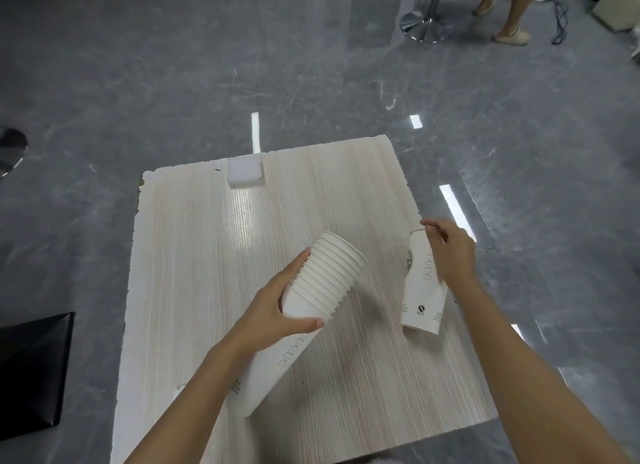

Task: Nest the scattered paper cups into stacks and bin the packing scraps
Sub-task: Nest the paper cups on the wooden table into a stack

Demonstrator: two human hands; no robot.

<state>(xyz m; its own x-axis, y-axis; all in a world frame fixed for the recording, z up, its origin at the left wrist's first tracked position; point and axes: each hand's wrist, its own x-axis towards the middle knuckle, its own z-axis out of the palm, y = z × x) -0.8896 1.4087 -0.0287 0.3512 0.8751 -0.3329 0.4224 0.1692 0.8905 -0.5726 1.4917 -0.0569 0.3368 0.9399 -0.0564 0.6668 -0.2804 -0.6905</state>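
My left hand [277,307] grips a long stack of nested white paper cups [322,280], held tilted above the light wooden table [194,255] with the rims pointing up and away. My right hand [450,252] holds a single white paper cup [420,290] with a green logo, near the table's right edge; its open mouth points down toward me. A white foam packing scrap [244,172] lies at the table's far edge, apart from both hands.
A black bin bag [31,370] sits on the grey floor left of the table. Far back stand a white stool with a chrome base [426,23], a person's legs [512,20] and a cardboard box [616,6].
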